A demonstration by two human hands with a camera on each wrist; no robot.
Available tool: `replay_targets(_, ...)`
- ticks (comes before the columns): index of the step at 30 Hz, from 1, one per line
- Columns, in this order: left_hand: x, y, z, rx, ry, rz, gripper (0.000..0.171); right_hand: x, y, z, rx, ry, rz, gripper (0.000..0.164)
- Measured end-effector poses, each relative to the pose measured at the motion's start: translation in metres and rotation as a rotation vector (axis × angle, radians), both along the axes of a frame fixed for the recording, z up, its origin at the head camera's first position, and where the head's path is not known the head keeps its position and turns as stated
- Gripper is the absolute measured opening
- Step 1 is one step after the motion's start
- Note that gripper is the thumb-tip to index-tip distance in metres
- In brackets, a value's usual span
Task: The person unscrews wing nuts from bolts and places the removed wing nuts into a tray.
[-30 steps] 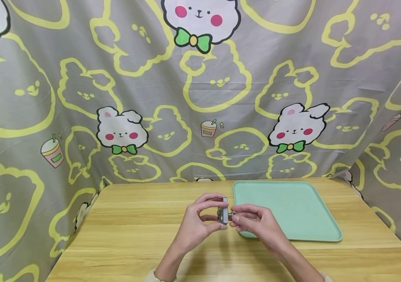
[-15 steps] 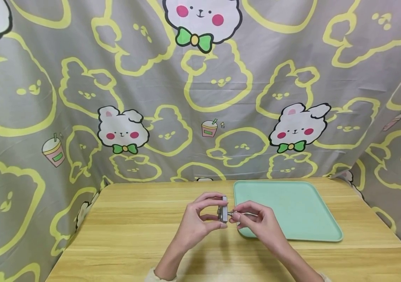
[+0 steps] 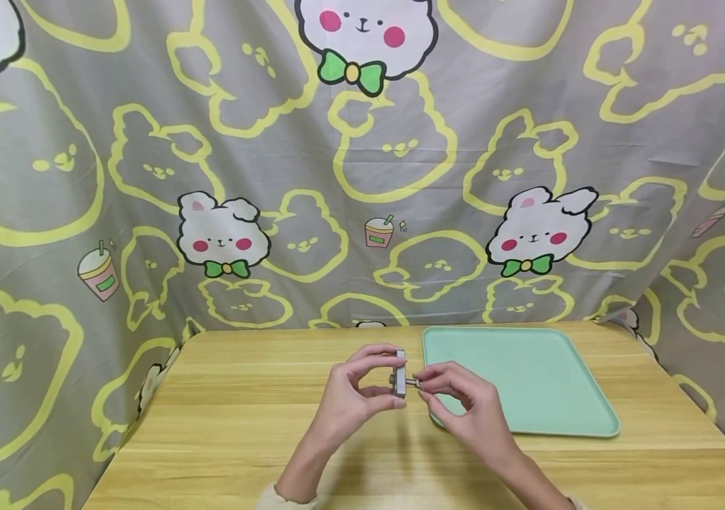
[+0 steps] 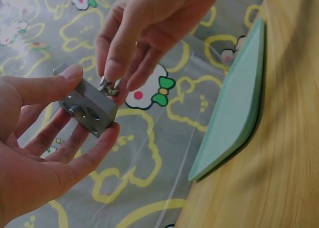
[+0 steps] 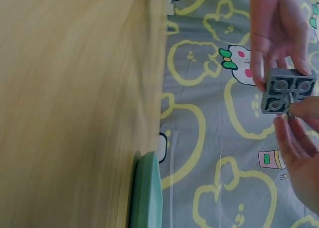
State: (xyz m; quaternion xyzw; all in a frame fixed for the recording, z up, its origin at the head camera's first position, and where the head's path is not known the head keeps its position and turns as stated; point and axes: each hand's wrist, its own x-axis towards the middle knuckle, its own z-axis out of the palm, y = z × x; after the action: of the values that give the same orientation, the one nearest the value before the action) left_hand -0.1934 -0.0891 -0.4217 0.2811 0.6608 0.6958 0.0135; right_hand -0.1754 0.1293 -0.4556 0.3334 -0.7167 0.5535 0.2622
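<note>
Above the table, my left hand [image 3: 352, 389] holds a grey square metal block [image 3: 401, 383] by its edges, thumb on one side and fingers on the other. A silver bolt [image 3: 411, 382] sticks out of the block's right face. Thumb and fingertips of my right hand [image 3: 471, 404] pinch the bolt's outer end. Round holes and a small central stub show on the block's near face [image 4: 89, 108] in the left wrist view. From the right wrist, the other face of the block [image 5: 281, 96] appears recessed, with round rings near its corners; fingers partly cover it.
A light green tray [image 3: 528, 379] lies on the wooden table [image 3: 241, 397], behind and right of my right hand. Grey curtain [image 3: 311, 163] with yellow outlines and white cartoon animals hangs round the back and sides.
Both hands have shifted slightly left with the block. My right fingers have drawn back from the block toward the bolt's outer end, so more of the shaft shows.
</note>
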Motion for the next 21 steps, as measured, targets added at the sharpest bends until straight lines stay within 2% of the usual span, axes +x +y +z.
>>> replay_targets(2,0.0,0.0,0.0,0.007,-0.006,-0.001,0.045,-0.003,0.0,-0.002,0.041,0.149,-0.041,0.035)
replay_targets(5,0.0,-0.001,0.001,0.017,-0.02,-0.004,0.045,-0.007,-0.001,-0.004,0.079,0.311,-0.097,0.024)
replay_targets(8,0.001,-0.001,0.002,0.021,-0.022,-0.007,0.045,-0.007,-0.002,-0.004,0.08,0.343,-0.098,0.015)
replay_targets(10,0.001,-0.002,0.002,0.021,-0.015,-0.008,0.045,-0.006,-0.002,-0.002,0.076,0.317,-0.096,0.022)
replay_targets(12,0.0,-0.002,0.002,0.02,-0.006,-0.009,0.045,-0.004,-0.002,-0.001,0.052,0.248,-0.067,0.031)
replay_targets(14,0.0,-0.002,0.002,0.019,0.001,-0.007,0.045,-0.001,-0.002,0.001,0.014,0.127,-0.025,0.038)
replay_targets(17,0.0,-0.002,0.001,0.019,0.014,-0.007,0.045,0.004,-0.001,0.005,-0.064,-0.104,0.02,0.03)
replay_targets(21,0.001,0.0,0.002,0.012,0.013,-0.007,0.045,0.006,0.001,0.009,-0.155,-0.427,0.034,0.024)
